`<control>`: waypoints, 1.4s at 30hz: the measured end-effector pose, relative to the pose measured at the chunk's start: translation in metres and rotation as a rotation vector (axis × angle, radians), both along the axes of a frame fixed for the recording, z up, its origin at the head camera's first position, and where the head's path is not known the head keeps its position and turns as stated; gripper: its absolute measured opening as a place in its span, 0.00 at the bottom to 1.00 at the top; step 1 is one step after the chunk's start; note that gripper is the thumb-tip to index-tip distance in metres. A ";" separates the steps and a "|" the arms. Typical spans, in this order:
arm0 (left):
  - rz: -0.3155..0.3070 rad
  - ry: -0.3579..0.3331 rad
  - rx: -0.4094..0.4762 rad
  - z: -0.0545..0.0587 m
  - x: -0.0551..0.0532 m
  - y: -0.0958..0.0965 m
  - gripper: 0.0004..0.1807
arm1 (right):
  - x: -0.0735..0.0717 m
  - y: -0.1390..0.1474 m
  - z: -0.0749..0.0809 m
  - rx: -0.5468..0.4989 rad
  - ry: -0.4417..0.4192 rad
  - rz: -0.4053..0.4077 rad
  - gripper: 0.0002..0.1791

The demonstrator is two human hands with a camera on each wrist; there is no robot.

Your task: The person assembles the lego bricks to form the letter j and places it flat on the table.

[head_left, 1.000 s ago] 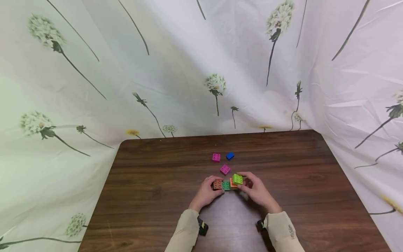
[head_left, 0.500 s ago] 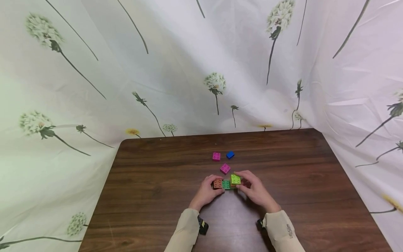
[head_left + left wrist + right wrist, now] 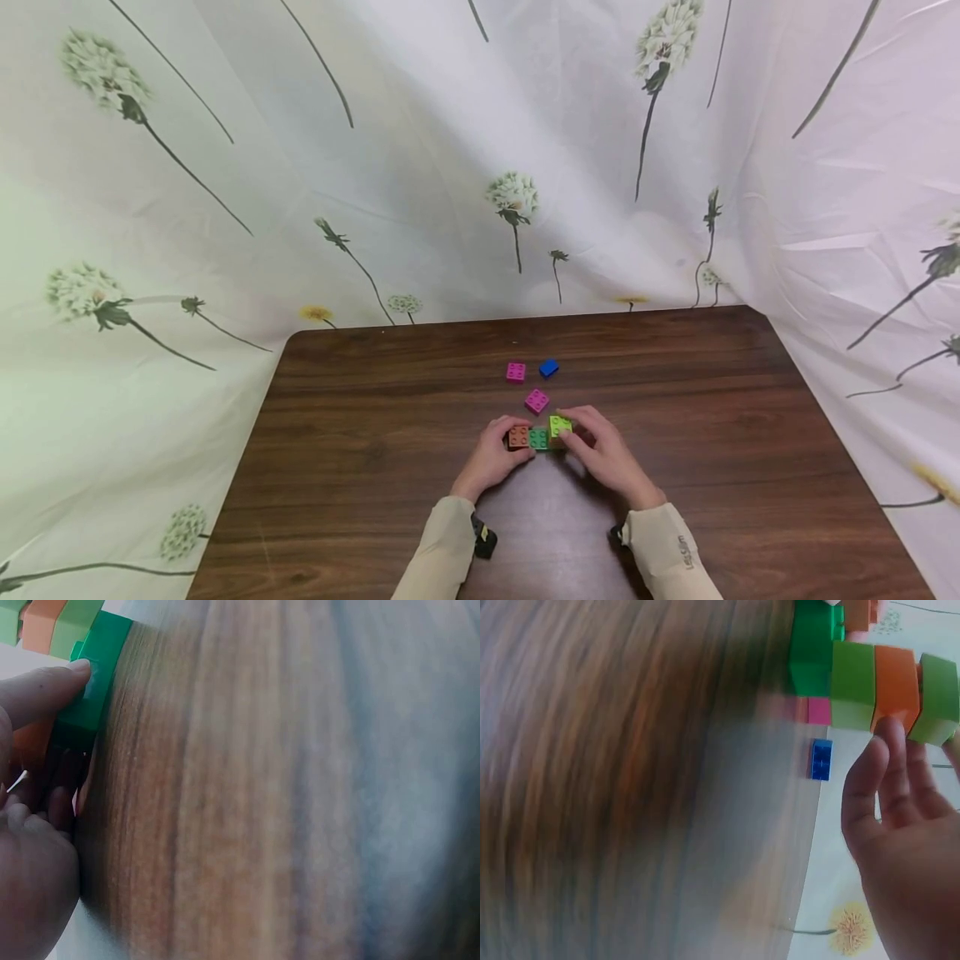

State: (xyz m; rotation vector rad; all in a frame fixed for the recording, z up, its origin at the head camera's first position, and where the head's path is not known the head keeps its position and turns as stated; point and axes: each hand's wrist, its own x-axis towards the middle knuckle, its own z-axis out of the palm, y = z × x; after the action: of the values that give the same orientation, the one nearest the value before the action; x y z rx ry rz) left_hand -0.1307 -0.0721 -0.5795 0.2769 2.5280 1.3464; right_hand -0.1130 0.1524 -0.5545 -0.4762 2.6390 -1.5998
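Head view: a green base (image 3: 538, 439) is held midway between the left and right edges of the wooden surface (image 3: 375, 417), well in from the far edge. Its near side is pressed by the thumb of the left hand (image 3: 491, 457), whose other fingers are curled round behind. At its left end a brown-orange block (image 3: 519, 437) is mounted; at its right end a light green block (image 3: 853, 686) and an orange block (image 3: 896, 686) are stacked. Above these, a lime block (image 3: 559, 426) is gripped between the bent thumb and fingers of the right hand (image 3: 607, 454). A slight gap is seen beneath it, so its seating is judged unfinished; the levels below seem done. Toward the far edge, one pink block (image 3: 516, 372), a second pink block (image 3: 537, 402) and a blue block (image 3: 549, 368) are left loose, perhaps to be added.
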 end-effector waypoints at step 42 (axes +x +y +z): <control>0.008 -0.011 -0.003 -0.001 0.000 0.000 0.22 | -0.003 -0.006 -0.010 -0.070 -0.290 -0.109 0.17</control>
State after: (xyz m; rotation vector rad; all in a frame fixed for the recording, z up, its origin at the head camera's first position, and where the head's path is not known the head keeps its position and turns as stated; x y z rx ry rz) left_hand -0.1308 -0.0716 -0.5801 0.2592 2.5243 1.3438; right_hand -0.1159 0.1468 -0.5643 -0.0916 2.4367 -1.6513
